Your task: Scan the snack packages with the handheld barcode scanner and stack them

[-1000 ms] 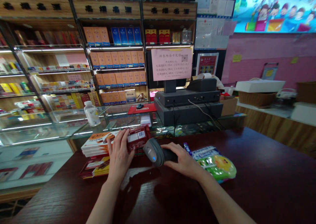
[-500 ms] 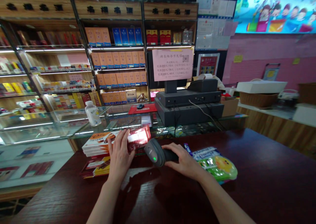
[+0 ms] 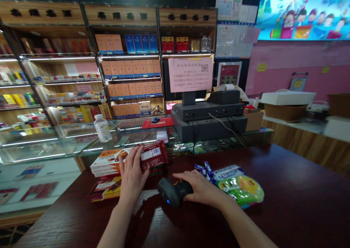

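My left hand grips the near edge of a dark red chocolate packet, tilted so that its white label with a barcode faces me. Beside that hand lie a stack of white boxes with an orange chocolate picture and, in front, flat red and yellow chocolate packs. A black barcode scanner with a small blue light is low over the table, its handle under my right hand. That hand's fingers are closed round the handle, partly hidden. Purple-blue wrapped bars and a green pouch with a yellow duck lie just beyond it.
A clear bottle stands on the glass counter. Behind the brown table are a dark cash register with cables and a screen bearing a pink notice. Stocked shelves line the back wall.
The scanner has come down toward the table and its light turned from green to blue. Its red glow on the packet is gone. My left hand stays on the packet.
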The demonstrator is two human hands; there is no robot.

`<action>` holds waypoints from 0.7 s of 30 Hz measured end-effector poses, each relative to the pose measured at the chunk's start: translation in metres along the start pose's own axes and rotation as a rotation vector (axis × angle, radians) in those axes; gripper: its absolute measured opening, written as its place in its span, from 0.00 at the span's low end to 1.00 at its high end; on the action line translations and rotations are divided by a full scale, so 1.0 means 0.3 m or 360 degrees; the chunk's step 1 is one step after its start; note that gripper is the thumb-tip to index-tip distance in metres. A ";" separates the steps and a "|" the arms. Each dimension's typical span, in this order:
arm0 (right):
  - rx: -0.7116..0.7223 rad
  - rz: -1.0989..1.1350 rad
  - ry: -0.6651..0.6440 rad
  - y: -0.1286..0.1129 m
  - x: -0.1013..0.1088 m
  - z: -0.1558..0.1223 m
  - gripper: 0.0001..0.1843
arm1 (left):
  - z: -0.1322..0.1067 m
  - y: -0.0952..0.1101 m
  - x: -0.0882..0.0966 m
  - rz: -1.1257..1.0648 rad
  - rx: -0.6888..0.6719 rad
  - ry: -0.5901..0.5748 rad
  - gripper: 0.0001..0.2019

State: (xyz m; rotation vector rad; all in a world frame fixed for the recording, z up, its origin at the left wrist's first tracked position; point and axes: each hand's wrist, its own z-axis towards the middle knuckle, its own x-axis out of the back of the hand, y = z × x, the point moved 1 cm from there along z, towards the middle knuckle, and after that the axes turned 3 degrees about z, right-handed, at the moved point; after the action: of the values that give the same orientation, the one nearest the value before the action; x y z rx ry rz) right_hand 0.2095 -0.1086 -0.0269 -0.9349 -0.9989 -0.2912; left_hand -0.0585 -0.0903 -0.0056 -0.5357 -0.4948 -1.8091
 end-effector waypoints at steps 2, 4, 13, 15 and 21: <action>0.0000 0.0002 -0.0028 0.006 -0.010 -0.001 0.42 | 0.001 0.000 0.001 0.0000 0.0000 -0.0010 0.38; 0.0015 0.0013 -0.0043 0.012 -0.018 -0.003 0.42 | 0.002 -0.001 0.001 -0.0001 0.0000 -0.0013 0.38; 0.0037 -0.0040 -0.0048 0.001 -0.022 -0.005 0.38 | 0.002 0.000 -0.008 -0.0004 -0.0007 -0.0009 0.37; 0.0035 -0.0055 -0.0057 -0.009 -0.015 -0.006 0.37 | 0.002 0.001 -0.008 -0.0019 -0.0013 0.0006 0.37; 0.0005 0.0042 -0.0072 -0.006 0.010 -0.015 0.39 | 0.001 0.003 -0.011 -0.0061 -0.0013 -0.0017 0.38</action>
State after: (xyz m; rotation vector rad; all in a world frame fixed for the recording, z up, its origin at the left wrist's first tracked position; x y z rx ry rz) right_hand 0.2129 -0.1126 -0.0244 -0.9543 -1.0275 -0.2471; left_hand -0.0567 -0.0877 -0.0073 -0.5451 -0.5081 -1.8462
